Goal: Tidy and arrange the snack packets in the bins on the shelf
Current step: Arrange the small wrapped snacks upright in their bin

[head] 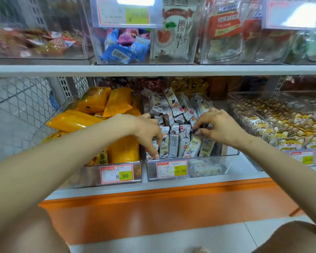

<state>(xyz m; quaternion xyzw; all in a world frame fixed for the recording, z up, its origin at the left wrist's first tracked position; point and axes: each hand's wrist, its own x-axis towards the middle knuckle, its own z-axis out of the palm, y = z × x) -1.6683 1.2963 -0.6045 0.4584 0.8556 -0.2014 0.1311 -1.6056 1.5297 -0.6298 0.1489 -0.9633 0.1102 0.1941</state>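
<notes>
The right hand (221, 128) pinches small grey printed snack packets (173, 141) in the middle of the clear plastic bin (208, 168). The left hand (146, 128) reaches its fingers down among the packets at the bin's near left corner; whether it is gripping one cannot be told. The bin sits on the white shelf (244, 177), with glossy orange packets (117, 101) in the bin to its left.

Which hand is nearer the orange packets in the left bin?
Left. The left hand lies right beside the orange packets, at the middle bin's left edge; the right hand is at its right side, among the grey packets.
</notes>
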